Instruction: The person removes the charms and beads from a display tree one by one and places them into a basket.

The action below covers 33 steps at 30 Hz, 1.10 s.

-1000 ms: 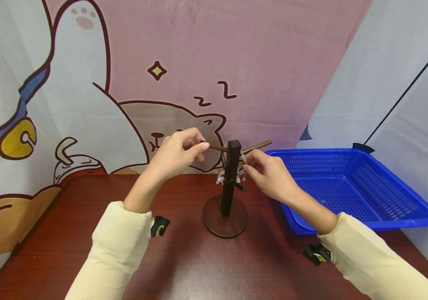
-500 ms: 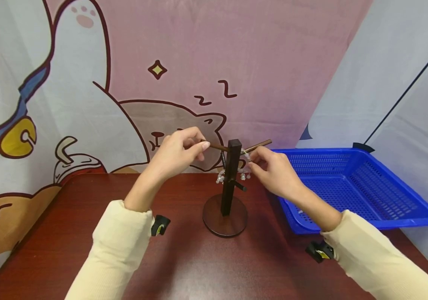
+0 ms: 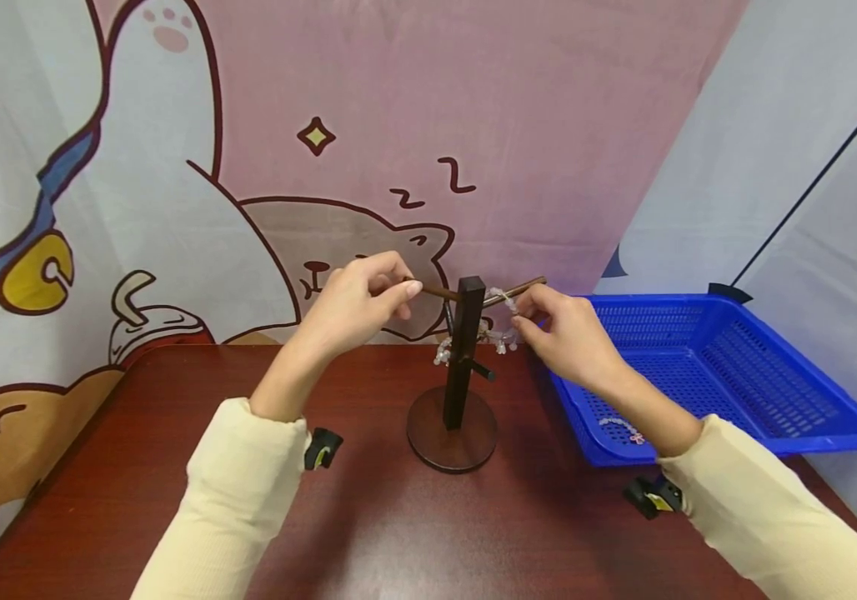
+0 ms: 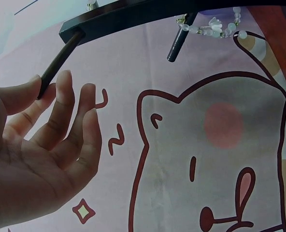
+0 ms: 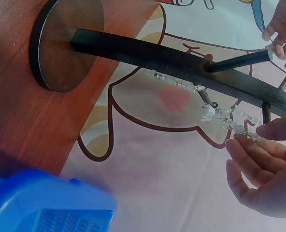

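Observation:
A dark wooden jewelry stand (image 3: 462, 367) with a round base and several pegs stands upright on the table. My left hand (image 3: 361, 304) pinches the end of its upper left peg (image 4: 58, 65) between thumb and index finger, the other fingers loosely bent. On the upper right peg hangs a clear beaded bracelet (image 3: 501, 297). My right hand (image 3: 567, 333) pinches this bracelet's beads with thumb and fingertips, close to the peg's outer end. Another beaded bracelet (image 5: 174, 83) hangs lower, on a peg at the back of the post.
To the right, a blue plastic basket (image 3: 796, 442) sits partly behind my right forearm. Inside its near corner lies a beaded string with a pink flower (image 3: 634, 437). A cartoon-printed cloth (image 3: 548, 125) rises behind the reddish-brown table (image 3: 368, 517).
My right hand has moved right, drawing the bracelet outward along the peg, away from the post. My left hand stays on its peg. More of the basket's near corner shows.

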{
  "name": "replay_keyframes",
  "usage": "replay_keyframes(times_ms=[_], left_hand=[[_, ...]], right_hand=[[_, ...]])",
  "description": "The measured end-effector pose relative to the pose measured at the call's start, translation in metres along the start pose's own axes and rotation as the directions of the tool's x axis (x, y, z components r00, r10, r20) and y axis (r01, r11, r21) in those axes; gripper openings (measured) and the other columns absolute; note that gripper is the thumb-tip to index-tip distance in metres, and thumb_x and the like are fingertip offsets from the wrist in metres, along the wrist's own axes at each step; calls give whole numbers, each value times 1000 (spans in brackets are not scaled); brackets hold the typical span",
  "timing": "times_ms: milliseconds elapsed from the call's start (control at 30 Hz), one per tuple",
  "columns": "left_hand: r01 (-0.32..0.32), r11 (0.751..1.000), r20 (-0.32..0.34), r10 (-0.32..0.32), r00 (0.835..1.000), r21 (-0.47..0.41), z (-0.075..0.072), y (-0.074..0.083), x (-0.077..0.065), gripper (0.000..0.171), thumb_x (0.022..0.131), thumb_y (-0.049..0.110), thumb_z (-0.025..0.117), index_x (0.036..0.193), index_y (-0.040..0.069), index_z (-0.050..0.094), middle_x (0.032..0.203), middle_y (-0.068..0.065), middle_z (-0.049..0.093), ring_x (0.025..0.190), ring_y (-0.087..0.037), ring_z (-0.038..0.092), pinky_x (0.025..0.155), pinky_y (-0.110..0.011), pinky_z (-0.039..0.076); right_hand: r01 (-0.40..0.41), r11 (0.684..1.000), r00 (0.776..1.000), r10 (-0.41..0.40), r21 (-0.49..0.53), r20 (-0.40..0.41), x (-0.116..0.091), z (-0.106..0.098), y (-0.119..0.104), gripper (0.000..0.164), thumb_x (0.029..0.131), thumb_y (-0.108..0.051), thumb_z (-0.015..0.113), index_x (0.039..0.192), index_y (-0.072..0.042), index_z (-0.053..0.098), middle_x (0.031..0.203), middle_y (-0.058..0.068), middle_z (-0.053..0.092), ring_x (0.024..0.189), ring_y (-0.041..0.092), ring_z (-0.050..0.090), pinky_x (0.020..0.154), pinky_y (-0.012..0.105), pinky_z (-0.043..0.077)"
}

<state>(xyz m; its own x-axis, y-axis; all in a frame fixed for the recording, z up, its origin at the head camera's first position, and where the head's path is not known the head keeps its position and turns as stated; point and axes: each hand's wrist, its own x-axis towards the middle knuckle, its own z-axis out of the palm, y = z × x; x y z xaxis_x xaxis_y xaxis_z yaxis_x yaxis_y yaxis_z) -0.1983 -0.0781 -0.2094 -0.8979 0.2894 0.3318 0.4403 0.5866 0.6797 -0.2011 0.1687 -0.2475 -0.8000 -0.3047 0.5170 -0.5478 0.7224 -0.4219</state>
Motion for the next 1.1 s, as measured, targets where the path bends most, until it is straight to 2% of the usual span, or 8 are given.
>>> replay_keyframes(times_ms=[267, 867, 1100], left_hand=[[1, 1000, 1, -1, 1000, -6, 0, 0, 0, 10, 90, 20, 58, 88, 11, 60, 65, 0, 63, 64, -17, 54, 60, -30, 39], [8, 1000, 6, -8, 1000, -19, 1, 1, 0, 9, 91, 20, 57, 88, 12, 60, 64, 1, 63, 64, -17, 53, 59, -31, 39], [3, 1000, 4, -3, 1000, -24, 1, 0, -1, 10, 91, 20, 57, 89, 11, 60, 64, 1, 62, 63, -18, 52, 59, -31, 37]], right_hand=[[-28, 1000, 1000, 28, -9, -6, 1, -8, 2, 3, 82, -3, 62, 83, -1, 60, 75, 8, 65, 61, 18, 57, 58, 32, 42], [-54, 998, 998, 53, -45, -23, 0, -26, 13, 5, 82, -1, 63, 87, 0, 62, 79, 12, 66, 69, 23, 61, 64, 37, 45], [-76, 995, 997, 74, -68, -36, 0, -33, 18, 4, 81, -1, 63, 86, 0, 62, 78, 12, 67, 69, 23, 62, 62, 31, 45]])
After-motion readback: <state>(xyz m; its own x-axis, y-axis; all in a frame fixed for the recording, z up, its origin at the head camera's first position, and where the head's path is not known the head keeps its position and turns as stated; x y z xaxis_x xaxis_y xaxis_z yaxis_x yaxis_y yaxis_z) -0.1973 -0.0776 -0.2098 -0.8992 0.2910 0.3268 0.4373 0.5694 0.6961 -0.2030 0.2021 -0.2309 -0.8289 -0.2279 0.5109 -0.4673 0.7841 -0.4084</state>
